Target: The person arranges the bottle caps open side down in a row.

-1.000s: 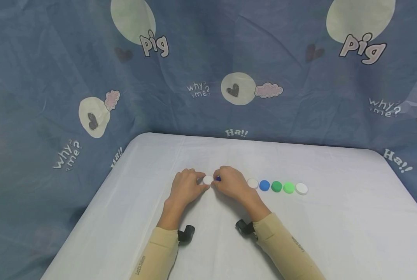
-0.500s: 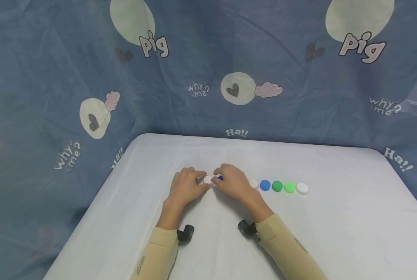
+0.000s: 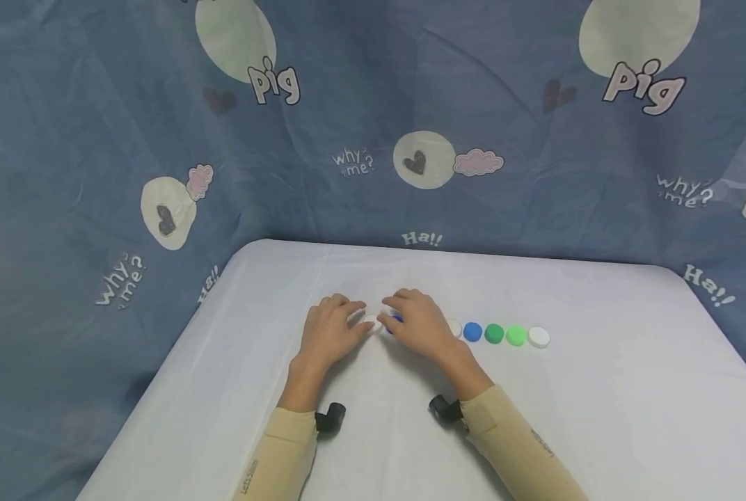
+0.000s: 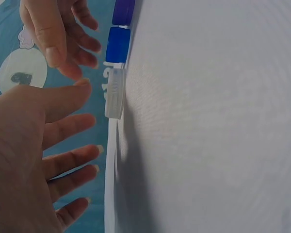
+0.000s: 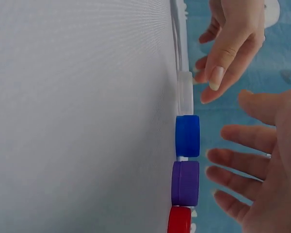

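I see my left hand (image 3: 330, 330) and right hand (image 3: 415, 324) spread, fingers relaxed, hovering over the clear cap (image 5: 185, 92); it sits on the surface (image 3: 410, 417) touching the blue cap (image 5: 187, 136).

Beyond them, 5 caps sit in a row on the white table (image 3: 598, 390): white (image 3: 454, 328), blue (image 3: 472, 332), dark green (image 3: 494, 333), light green (image 3: 516, 335), white (image 3: 538, 337).

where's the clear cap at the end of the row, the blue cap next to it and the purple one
clear cap (image 5: 185, 92), right wrist view, on its side wall
blue cap (image 5: 187, 136), right wrist view, middle of its ribbed side
purple cap (image 5: 185, 183), right wrist view, middle of its side
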Demonstrator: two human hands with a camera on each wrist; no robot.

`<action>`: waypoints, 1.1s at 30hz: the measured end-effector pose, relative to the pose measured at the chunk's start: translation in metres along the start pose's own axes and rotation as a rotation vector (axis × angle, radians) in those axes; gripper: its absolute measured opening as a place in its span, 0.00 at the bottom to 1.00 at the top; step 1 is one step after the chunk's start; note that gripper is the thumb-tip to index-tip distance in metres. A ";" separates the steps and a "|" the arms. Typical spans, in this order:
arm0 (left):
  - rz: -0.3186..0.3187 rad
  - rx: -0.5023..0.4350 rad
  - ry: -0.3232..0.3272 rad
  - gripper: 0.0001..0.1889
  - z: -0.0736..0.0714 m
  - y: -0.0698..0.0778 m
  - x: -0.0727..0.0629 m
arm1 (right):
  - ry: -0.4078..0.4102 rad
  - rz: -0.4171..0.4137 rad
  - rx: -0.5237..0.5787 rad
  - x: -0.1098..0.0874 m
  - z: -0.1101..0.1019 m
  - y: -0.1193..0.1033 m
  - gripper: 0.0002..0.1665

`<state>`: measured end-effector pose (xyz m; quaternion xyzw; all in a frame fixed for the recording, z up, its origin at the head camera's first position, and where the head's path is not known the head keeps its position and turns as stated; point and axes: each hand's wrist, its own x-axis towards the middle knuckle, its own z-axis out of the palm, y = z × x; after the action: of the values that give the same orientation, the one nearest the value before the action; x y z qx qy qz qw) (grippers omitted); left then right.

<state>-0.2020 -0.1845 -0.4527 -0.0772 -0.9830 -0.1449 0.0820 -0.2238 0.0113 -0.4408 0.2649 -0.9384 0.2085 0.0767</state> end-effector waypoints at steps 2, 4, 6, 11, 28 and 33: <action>-0.003 -0.004 -0.005 0.26 0.000 0.000 0.000 | 0.001 -0.011 0.014 -0.001 -0.001 0.001 0.26; -0.001 -0.008 -0.008 0.27 -0.001 0.001 0.001 | -0.003 -0.015 0.028 -0.003 -0.001 0.002 0.27; 0.004 -0.015 -0.014 0.28 -0.001 0.001 0.001 | -0.008 -0.010 0.035 -0.005 -0.003 0.004 0.28; 0.020 -0.043 -0.031 0.32 -0.003 0.001 0.002 | -0.004 0.001 0.024 -0.010 -0.007 0.009 0.32; 0.013 -0.045 -0.037 0.36 0.000 0.001 0.002 | -0.023 0.079 -0.024 -0.030 -0.020 0.038 0.39; 0.017 -0.055 -0.020 0.37 0.000 0.001 0.001 | -0.042 0.124 -0.017 -0.036 -0.025 0.049 0.40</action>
<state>-0.2028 -0.1837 -0.4519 -0.0894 -0.9787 -0.1703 0.0712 -0.2182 0.0773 -0.4445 0.2100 -0.9561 0.1992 0.0460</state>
